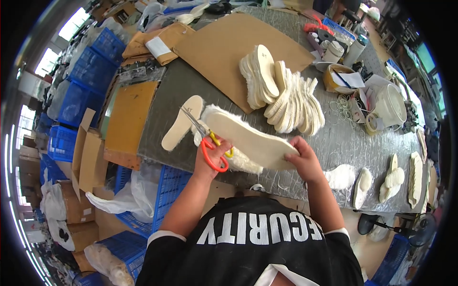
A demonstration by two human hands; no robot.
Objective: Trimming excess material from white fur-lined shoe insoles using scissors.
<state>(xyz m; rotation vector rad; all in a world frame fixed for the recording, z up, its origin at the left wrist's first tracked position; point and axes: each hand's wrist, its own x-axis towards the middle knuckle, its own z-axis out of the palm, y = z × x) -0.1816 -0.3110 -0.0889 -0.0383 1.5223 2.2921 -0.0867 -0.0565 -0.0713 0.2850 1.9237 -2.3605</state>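
Head view, from the grip outward. Left hand (pixel 213 157) threaded through the orange loops of a pair of scissors (pixel 206 138), fingers curled in the handles, blades parted and pointing up and to the left, tips just past the fuzzy end of the insole. Right hand (pixel 302 161) pinching the opposite end of that same fleece-backed insole (pixel 241 136), thumb on the smooth cream face, fingers tucked beneath in the pile. Insole held flat, smooth side up, above the near edge of the worktop (pixel 329 143); long axis running from upper left down to lower right, so one end sits at the scissors and the other inside the right-hand pinch. Blades meeting the insole at its left tip, close to the rim where the white fleece sticks out; left hand therefore nearest the fringe at that end, right hand well apart from it, serving as the anchor.

Further out: a single bare insole (pixel 181 123) lying on the worktop just left of the blades, apart from them. Beyond, a fanned stack of finished insoles (pixel 281 95) resting partly on a brown cardboard sheet (pixel 229 47). More insoles (pixel 391 181) at the right end, blue crates (pixel 90 66) off the left side.
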